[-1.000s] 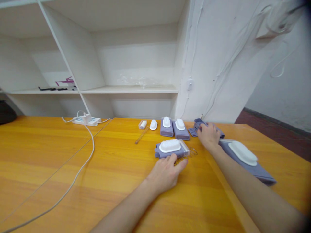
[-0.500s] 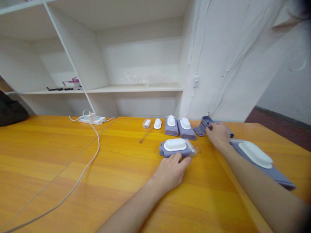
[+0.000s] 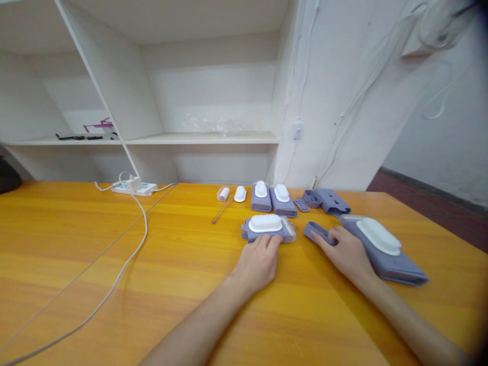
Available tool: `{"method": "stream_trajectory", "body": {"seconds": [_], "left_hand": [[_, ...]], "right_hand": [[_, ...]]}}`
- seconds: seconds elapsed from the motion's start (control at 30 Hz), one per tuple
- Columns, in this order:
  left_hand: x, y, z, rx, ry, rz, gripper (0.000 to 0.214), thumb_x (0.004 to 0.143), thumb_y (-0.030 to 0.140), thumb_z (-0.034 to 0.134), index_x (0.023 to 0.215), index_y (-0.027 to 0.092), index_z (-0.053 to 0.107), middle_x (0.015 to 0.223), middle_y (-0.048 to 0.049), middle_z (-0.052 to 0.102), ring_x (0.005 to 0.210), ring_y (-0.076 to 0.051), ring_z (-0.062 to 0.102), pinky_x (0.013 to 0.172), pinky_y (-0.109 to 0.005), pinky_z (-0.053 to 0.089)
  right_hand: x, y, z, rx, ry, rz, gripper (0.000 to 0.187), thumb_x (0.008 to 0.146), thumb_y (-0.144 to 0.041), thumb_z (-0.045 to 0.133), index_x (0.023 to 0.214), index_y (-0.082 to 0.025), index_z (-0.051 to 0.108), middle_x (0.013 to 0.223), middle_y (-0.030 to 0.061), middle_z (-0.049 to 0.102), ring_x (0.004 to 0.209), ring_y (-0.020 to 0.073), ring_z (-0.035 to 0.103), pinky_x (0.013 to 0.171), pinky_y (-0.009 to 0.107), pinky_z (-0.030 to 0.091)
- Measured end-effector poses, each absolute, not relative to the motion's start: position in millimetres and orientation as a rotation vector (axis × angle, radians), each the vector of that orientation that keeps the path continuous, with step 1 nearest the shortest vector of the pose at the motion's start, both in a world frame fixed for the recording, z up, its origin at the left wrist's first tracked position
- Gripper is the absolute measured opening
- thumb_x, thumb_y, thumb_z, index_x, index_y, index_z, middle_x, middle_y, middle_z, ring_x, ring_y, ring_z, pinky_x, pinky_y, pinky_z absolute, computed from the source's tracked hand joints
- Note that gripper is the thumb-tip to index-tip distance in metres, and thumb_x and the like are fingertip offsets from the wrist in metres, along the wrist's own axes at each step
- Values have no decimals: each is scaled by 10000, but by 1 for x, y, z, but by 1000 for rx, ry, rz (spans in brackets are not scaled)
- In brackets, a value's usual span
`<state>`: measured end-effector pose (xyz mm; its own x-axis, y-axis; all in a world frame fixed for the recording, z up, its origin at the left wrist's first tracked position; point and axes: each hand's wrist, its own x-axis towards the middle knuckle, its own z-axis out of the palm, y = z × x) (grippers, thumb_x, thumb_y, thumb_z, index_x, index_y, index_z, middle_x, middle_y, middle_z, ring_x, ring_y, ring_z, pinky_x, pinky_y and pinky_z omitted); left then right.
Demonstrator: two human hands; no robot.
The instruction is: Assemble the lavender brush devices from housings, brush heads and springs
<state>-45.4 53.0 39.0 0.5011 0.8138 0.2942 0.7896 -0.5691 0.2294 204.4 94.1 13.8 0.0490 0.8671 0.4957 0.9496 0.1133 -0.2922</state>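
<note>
On the table's middle lies a flat grey-purple plastic casing (image 3: 247, 235) with a white oval bristled piece (image 3: 266, 223) on top and a clear part (image 3: 288, 229) at its right end. My left hand (image 3: 256, 264) has its fingers closed on the casing's near edge; the fingertips are partly hidden. In my right hand (image 3: 348, 254) is a small grey-purple oval frame (image 3: 314, 229), pinched by its right end just above the table. Right of that hand is a larger grey-purple casing (image 3: 392, 267) with a white oval piece (image 3: 379, 236) on it.
Behind stand two grey-purple casings (image 3: 261, 205) with white tops, a slotted plate (image 3: 301, 205), an oval cup (image 3: 312, 199) and another casing (image 3: 333, 200). A spring (image 3: 221, 211), white oval piece (image 3: 240, 193) and white roller (image 3: 224, 193) lie left. A power strip (image 3: 145, 190) trails cable.
My right hand has come back toward me from the far parts, now holding the oval frame. The left hand stays at the casing, its thumb drawn in. The view has shifted slightly right.
</note>
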Motion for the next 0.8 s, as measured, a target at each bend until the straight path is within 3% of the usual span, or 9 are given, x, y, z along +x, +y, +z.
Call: {"method": "stream_trajectory", "body": {"seconds": [0.2,0.3,0.37,0.5,0.6,0.8], "left_hand": [[-45,53,38,2637,1430,602,294,908,207,306,1187,215,397,1048,-70,565,991,-200,542,810,-322,463],[-45,54,37,2630,1424,610,304,906,209,310,1199,213,393,1064,-74,563,1010,-200,539,824,-324,461],[-45,54,37,2633,1410,611,314,904,212,316,1210,212,387,1071,-75,561,1015,-201,538,830,-328,460],[-46,54,37,2625,1413,610,318,903,210,311,1213,217,382,1060,-71,563,993,-203,545,806,-330,467],[-46,54,37,2628,1421,613,315,902,210,314,1208,223,384,1054,-69,561,983,-205,546,792,-325,468],[-48,54,38,2648,1413,604,302,889,212,339,1186,214,395,1024,-70,563,943,-207,549,760,-312,466]], "right_hand": [[178,51,25,-1707,-1923,-37,416,791,-562,492,550,-244,373,595,13,544,565,177,530,568,295,382],[174,51,30,-1730,-1792,188,314,852,-514,419,692,-246,454,674,16,615,610,178,583,563,278,406],[180,68,30,-1731,-1692,236,281,881,-476,374,790,-240,497,790,36,656,728,184,621,650,279,443],[201,127,27,-1825,-1759,130,198,846,-361,453,902,-207,565,885,50,670,812,178,633,734,264,461],[205,165,24,-1901,-1856,37,279,827,-326,469,1043,-199,591,951,71,655,819,194,631,749,295,463],[193,193,17,-1966,-1949,-86,357,796,-314,509,1120,-200,606,1085,140,575,943,262,592,797,366,440]]}}
